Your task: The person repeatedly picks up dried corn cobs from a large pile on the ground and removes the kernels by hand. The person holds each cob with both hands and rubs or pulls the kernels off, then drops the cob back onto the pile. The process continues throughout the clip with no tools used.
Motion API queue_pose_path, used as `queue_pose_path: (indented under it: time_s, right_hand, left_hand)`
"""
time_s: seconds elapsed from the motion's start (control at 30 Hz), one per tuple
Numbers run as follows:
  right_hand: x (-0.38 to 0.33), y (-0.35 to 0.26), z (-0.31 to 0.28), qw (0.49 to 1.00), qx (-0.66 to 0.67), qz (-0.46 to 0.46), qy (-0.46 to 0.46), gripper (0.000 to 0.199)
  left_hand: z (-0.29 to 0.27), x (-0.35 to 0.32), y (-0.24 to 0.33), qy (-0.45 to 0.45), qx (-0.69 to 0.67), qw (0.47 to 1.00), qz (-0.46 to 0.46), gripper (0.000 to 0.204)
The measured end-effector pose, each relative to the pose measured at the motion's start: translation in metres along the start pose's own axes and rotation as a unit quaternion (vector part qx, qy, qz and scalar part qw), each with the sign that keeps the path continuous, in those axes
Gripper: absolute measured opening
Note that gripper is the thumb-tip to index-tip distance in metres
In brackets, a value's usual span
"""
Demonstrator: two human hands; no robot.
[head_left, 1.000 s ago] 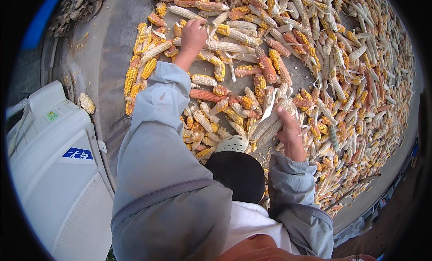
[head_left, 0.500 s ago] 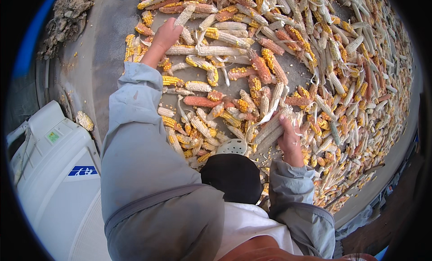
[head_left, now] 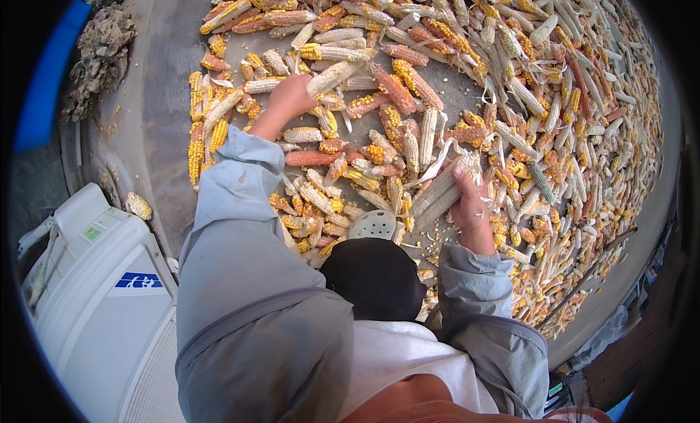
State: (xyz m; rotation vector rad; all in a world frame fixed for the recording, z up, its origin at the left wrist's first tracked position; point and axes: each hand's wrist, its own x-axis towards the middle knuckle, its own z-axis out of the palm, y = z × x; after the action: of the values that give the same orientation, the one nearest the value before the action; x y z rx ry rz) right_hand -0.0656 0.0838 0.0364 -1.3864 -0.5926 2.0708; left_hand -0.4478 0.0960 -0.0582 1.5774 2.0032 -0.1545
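Observation:
Pinched in the fingers of my left hand (head_left: 292, 96) is a pale, bare-looking corn cob (head_left: 334, 78), pointing up and to the right over the spread of corn. My right hand (head_left: 470, 208), lower and to the right, is closed around a small bunch of pale cobs (head_left: 436, 197) with dry husk strips hanging off them. Between the hands lie yellow-kernelled and reddish cobs, among them a reddish cob (head_left: 313, 158) and a yellow one (head_left: 391, 127). Some of the bunch is hidden behind my right fingers.
A wide layer of corn cobs (head_left: 569, 160) covers the ground to the right. At the left stands a white plastic appliance casing (head_left: 95, 277), with a rough brown lump (head_left: 102, 51) beyond it. A pale clog with holes (head_left: 373, 224) shows beyond a rounded black shape (head_left: 374, 277).
My left hand has come nearer and to the right, with the pale cob swinging from upright toward the right. My right hand keeps its bunch in nearly the same place.

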Motion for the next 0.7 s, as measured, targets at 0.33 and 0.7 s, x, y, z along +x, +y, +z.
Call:
queue_pose_path:
  time_s: [0.33, 0.7]
  right_hand:
    - [-0.058, -0.017, -0.042, 0.968, 0.222, -0.099, -0.063, 0.051]
    - [-0.164, -0.006, -0.137, 0.955, 0.246, -0.159, -0.042, 0.042]
  left_hand:
    - [-0.028, -0.110, 0.140, -0.279, -0.766, 0.578, 0.028, 0.049]
    - [-0.005, -0.180, 0.355, -0.408, -0.489, 0.751, 0.178, 0.045]
